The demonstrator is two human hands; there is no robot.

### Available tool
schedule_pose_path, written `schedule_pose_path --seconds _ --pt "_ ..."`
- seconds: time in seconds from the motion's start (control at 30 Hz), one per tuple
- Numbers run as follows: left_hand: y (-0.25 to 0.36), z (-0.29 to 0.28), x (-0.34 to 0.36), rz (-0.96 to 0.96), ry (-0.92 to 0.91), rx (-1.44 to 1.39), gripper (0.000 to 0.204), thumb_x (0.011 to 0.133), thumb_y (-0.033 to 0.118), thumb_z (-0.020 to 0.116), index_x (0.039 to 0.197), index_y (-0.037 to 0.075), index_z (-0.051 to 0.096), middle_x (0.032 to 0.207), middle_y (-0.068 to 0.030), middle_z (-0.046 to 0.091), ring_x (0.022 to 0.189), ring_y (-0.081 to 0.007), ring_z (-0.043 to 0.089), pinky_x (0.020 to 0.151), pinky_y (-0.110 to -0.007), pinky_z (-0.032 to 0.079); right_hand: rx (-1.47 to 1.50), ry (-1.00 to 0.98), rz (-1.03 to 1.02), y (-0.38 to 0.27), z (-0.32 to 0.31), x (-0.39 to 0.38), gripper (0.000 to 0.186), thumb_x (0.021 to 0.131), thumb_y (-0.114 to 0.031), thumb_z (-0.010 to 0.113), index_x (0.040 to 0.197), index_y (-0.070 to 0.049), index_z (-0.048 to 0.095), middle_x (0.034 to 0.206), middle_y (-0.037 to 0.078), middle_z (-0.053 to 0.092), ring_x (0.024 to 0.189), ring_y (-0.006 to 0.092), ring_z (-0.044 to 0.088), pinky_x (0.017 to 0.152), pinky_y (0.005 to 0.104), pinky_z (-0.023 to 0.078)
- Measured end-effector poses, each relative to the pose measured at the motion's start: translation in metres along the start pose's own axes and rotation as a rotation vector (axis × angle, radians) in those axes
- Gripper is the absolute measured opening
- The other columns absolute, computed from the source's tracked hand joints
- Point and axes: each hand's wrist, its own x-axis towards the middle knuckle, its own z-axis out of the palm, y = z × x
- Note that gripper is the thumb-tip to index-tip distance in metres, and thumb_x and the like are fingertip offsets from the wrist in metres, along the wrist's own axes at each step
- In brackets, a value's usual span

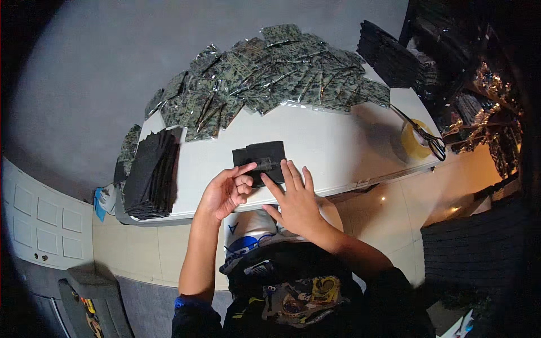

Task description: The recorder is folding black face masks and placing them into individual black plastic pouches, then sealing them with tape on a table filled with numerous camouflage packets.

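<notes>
Flat on the white table in front of me lies a small black folded piece (266,151), perhaps fabric, with a shiny clear patch near its middle. My left hand (226,191) is at its left side, palm turned up, the index finger stretched onto the piece and the other fingers loosely curled around nothing. Palm down, my right hand (298,203) rests with spread fingers, its fingertips at the near right edge of the piece. The near edge is partly hidden by my fingers.
Clear packets of green camouflage fabric (265,73) are heaped along the far side of the white table (315,132). A stack of black pieces (151,174) stands at left. Black scissors (431,141) lie over a yellowish tape roll (416,139) at right. More black stacks (391,53) sit far right.
</notes>
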Motion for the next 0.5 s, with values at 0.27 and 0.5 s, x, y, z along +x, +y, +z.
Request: schedule_pose_path --seconds 0.27,0.5 --pt "0.005 -0.002 0.002 -0.023 0.009 -0.032 0.055 0.112 0.031 0.052 0.153 -0.007 0.055 0.096 -0.0102 0.076 0.076 -0.0153 0.072 0.059 -0.028 0.062 0.024 0.012 0.0 0.001 -0.001 -0.001 0.079 0.102 -0.056 0.066 0.169 -0.021 0.044 0.167 0.036 0.036 0.159 0.048 0.033 0.126 0.0676 0.021" --pt "0.005 -0.009 0.004 -0.063 0.028 -0.011 0.052 0.113 0.03 0.049 0.148 -0.008 0.059 0.096 -0.0122 0.077 0.075 -0.018 0.074 0.063 -0.031 0.067 0.019 0.015 -0.001 0.002 0.0 0.0 0.078 0.102 -0.057 0.066 0.168 -0.022 0.045 0.166 0.036 0.037 0.159 0.0475 0.033 0.126 0.0675 0.021"
